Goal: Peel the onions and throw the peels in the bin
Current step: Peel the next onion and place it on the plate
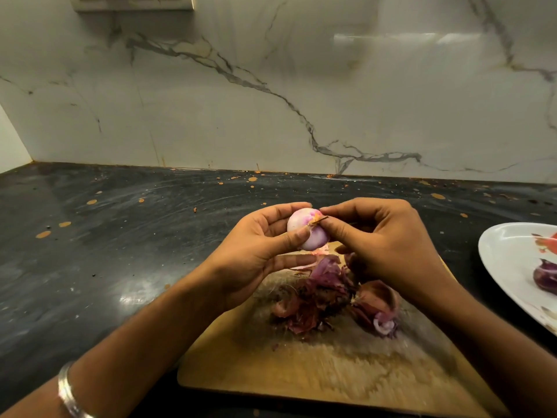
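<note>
The onion [306, 232] is in the air above the far edge of the cutting board [316, 366], near the middle of the counter [120, 236]. The left hand [265, 251] holds it with thumb and fingers curled around its round body. The right hand [379, 245] pinches a small dry brown bit of skin at the top end of the onion, so both grips are closed on it.

The onion looks almost bare, pale and shiny, so I judge it is light, firm and a little slippery; a wrapping hold around the widest part seems safest. The remaining skin looks thin and brittle and will probably tear, so it is better to take it close to its root.

The loose peels [319, 297] lie in a pile on the board. They look papery and very light, so they should be gathered with the whole hand. A white plate [506, 257] at the right edge of the counter holds another onion [545, 277]. No bin is visible.
</note>
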A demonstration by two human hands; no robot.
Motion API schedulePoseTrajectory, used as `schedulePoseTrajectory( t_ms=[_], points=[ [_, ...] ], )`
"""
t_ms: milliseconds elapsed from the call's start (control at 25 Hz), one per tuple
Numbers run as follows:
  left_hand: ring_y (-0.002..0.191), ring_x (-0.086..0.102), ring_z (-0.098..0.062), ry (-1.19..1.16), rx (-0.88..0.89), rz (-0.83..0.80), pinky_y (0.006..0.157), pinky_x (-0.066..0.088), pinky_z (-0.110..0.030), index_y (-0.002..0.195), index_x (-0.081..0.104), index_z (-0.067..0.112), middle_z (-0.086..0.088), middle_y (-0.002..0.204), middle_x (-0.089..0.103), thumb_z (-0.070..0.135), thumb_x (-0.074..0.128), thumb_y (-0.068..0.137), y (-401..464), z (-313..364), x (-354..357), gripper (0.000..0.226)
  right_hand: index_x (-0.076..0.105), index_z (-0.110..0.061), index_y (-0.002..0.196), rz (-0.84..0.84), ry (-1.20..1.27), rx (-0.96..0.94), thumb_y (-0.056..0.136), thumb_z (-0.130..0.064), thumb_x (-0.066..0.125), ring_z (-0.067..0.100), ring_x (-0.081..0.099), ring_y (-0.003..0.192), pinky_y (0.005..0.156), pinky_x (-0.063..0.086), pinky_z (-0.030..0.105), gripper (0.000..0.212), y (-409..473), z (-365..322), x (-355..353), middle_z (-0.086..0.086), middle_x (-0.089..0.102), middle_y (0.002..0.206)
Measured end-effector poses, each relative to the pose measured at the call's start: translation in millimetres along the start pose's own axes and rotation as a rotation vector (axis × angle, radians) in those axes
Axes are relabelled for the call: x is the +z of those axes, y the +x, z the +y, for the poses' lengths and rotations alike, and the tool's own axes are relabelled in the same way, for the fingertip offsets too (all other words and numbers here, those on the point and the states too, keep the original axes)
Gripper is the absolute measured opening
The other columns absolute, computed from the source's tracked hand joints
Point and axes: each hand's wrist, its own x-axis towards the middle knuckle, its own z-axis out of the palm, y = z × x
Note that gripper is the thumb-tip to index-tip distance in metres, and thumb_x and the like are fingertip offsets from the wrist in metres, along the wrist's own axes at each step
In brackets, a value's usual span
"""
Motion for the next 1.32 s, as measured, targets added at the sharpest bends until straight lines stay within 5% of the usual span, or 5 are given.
schedulePoseTrajectory(
  t_ms=[720, 920, 1120, 1240, 1320],
  points=[
    [0.087, 0.071, -0.019, -0.037, -0.012, 0.009, 0.069, 0.06, -0.023, 0.126, 0.061, 0.005, -0.017, 0.105, 0.071, 0.026, 0.058, 0.086, 2.0, 0.3, -0.6, 0.045, 0.081, -0.017, 0.094, -0.078, -0.052, -0.088, 0.084, -0.018, 0.078, 0.008, 0.07, 0.058, 0.05, 0.047, 0.012, 0.011, 0.8, 2.4, -3.3, -0.01, 0.076, 0.072],
    [0.09, 0.071, -0.02, 0.014, -0.009, 0.023, 0.072, 0.061, -0.024, 0.126, 0.062, 0.004, -0.018, 0.11, 0.071, 0.026, 0.059, 0.085, 0.6, -2.7, 1.2, 0.047, 0.079, -0.015, 0.076, -0.034, -0.234, -0.15, 0.085, -0.018, 0.076, 0.014, 0.058, 0.046, 0.047, 0.048, 0.035, 0.011, -2.3, 1.0, 2.8, -0.004, 0.068, 0.056],
    [0.09, 0.071, -0.018, 0.014, 0.003, 0.033, 0.073, 0.061, -0.024, 0.126, 0.061, 0.004, -0.015, 0.109, 0.072, 0.027, 0.058, 0.085, 1.3, -3.1, 2.1, 0.048, 0.078, -0.016, 0.075, -0.011, -0.233, -0.14, 0.086, -0.015, 0.076, 0.006, 0.06, 0.047, 0.045, 0.049, 0.025, 0.011, -1.6, -0.2, 2.8, -0.011, 0.066, 0.056],
    [0.089, 0.071, -0.018, -0.005, -0.01, 0.033, 0.074, 0.06, -0.025, 0.125, 0.062, 0.006, -0.014, 0.106, 0.072, 0.031, 0.057, 0.084, 1.6, -1.5, 1.0, 0.048, 0.079, -0.019, 0.075, -0.027, -0.18, -0.074, 0.087, -0.022, 0.074, 0.007, 0.057, 0.044, 0.045, 0.05, 0.032, 0.013, -0.3, -0.4, 1.5, -0.003, 0.069, 0.057],
    [0.089, 0.071, -0.019, -0.007, -0.017, 0.032, 0.075, 0.059, -0.026, 0.125, 0.062, 0.006, -0.016, 0.107, 0.072, 0.034, 0.056, 0.084, 1.5, -1.0, 1.0, 0.05, 0.08, -0.018, 0.078, -0.065, -0.102, -0.026, 0.087, -0.022, 0.074, 0.007, 0.063, 0.049, 0.044, 0.048, 0.023, 0.011, 0.5, -1.1, -1.0, 0.0, 0.073, 0.063]
  ],
)
